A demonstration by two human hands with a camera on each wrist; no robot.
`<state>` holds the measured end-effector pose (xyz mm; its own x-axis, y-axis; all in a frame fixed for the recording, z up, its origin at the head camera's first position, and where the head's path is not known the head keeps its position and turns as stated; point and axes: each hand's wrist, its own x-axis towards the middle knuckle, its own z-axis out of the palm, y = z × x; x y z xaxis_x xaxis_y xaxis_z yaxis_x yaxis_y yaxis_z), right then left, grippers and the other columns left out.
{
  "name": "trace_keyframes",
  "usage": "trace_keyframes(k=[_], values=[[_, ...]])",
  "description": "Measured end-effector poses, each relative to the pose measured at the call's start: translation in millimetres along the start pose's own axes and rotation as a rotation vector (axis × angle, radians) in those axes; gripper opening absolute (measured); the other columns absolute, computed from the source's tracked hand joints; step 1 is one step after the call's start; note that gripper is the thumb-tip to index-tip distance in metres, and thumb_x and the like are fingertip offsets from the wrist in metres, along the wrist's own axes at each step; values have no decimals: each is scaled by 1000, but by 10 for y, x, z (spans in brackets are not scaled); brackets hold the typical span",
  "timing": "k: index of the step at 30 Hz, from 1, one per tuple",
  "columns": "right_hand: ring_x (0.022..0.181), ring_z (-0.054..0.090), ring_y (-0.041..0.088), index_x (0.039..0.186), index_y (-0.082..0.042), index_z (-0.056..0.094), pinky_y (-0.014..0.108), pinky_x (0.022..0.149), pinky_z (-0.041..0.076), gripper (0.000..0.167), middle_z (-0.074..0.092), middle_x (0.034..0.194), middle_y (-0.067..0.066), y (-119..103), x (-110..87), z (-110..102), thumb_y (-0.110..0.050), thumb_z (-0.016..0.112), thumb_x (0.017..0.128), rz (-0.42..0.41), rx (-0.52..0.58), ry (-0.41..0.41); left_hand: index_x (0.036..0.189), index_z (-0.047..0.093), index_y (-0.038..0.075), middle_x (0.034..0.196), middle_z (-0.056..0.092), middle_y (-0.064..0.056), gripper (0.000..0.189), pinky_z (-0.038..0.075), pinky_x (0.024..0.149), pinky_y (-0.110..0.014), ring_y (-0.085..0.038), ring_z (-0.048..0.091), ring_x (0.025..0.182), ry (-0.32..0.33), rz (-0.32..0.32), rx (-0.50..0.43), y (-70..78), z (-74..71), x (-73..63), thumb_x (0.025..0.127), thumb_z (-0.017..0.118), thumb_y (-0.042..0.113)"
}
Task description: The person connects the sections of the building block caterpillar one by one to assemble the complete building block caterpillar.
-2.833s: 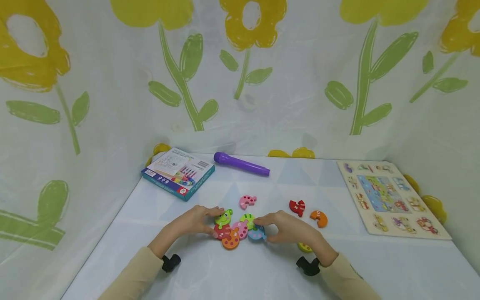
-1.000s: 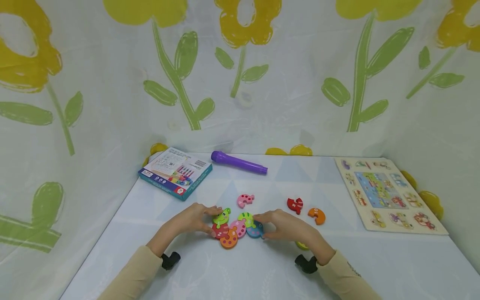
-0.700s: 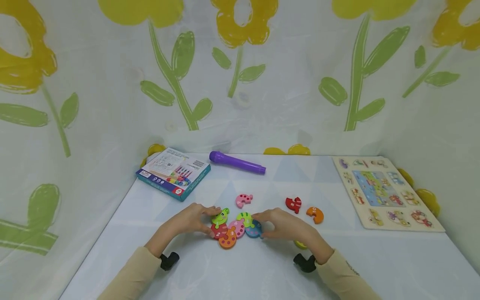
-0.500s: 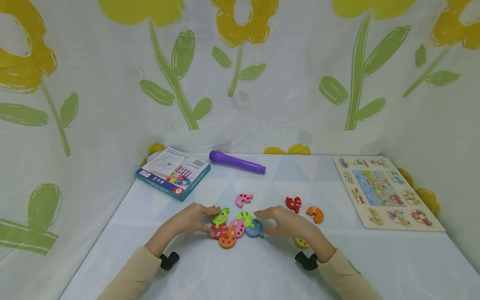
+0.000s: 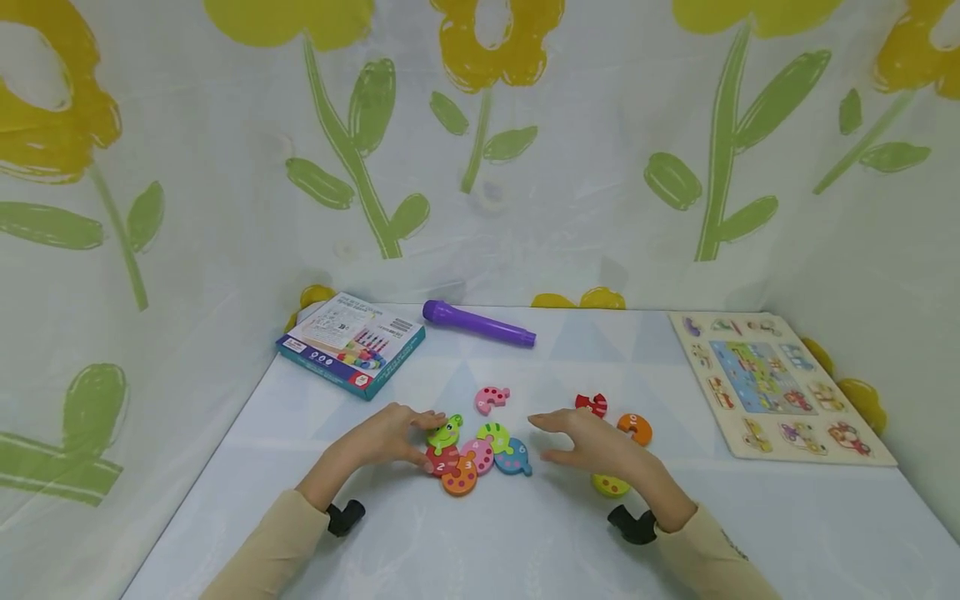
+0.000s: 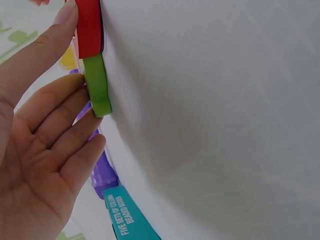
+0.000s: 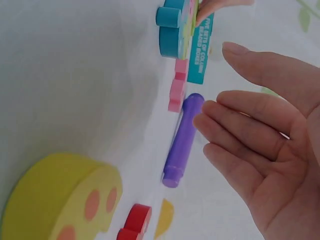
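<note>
A wooden caterpillar puzzle lies linked on the white table: a green head point(image 5: 447, 433), a red piece point(image 5: 442, 461), an orange piece point(image 5: 460, 479), a pink piece, a lime piece point(image 5: 495, 437) and a blue piece point(image 5: 513, 457) at its right end. My left hand point(image 5: 381, 437) holds the head end, thumb on the red piece point(image 6: 91, 30), fingers against the green head point(image 6: 97, 85). My right hand point(image 5: 600, 443) hovers right of the blue piece, fingers apart and holding nothing. A yellow spotted piece point(image 7: 65, 200) lies under the right wrist.
Loose puzzle pieces lie about: a pink one point(image 5: 490, 400) behind the caterpillar, a red one point(image 5: 592, 405) and an orange one point(image 5: 636, 428) beyond my right hand. Farther back are a boxed set point(image 5: 352, 342), a purple toy microphone point(image 5: 480, 323) and a wooden picture board point(image 5: 780, 387).
My right hand has let go of the blue piece and moved right, away from the chain. The left hand keeps its hold on the head end.
</note>
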<state>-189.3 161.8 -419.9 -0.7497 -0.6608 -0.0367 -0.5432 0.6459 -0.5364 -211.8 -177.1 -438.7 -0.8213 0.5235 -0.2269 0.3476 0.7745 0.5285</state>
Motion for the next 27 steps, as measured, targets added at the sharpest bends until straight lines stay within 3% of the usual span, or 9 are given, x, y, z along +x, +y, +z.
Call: trace_keyframes(k=[8, 27], values=[[120, 57, 29, 130, -2, 60, 44, 93, 50, 51, 63, 127, 8, 62, -227, -41, -23, 75, 86, 54, -46, 31, 134, 59, 24, 139, 53, -2, 69, 44, 102, -46, -30, 44, 133, 1, -23, 0, 8, 7, 5, 71, 86, 29], [121, 55, 33, 130, -4, 60, 46, 92, 50, 59, 61, 130, 10, 235, -645, -39, -27, 80, 80, 134, 18, 114, 135, 58, 24, 140, 52, -2, 71, 48, 97, -41, -31, 43, 133, -8, -34, 13, 19, 8, 8, 71, 85, 32]])
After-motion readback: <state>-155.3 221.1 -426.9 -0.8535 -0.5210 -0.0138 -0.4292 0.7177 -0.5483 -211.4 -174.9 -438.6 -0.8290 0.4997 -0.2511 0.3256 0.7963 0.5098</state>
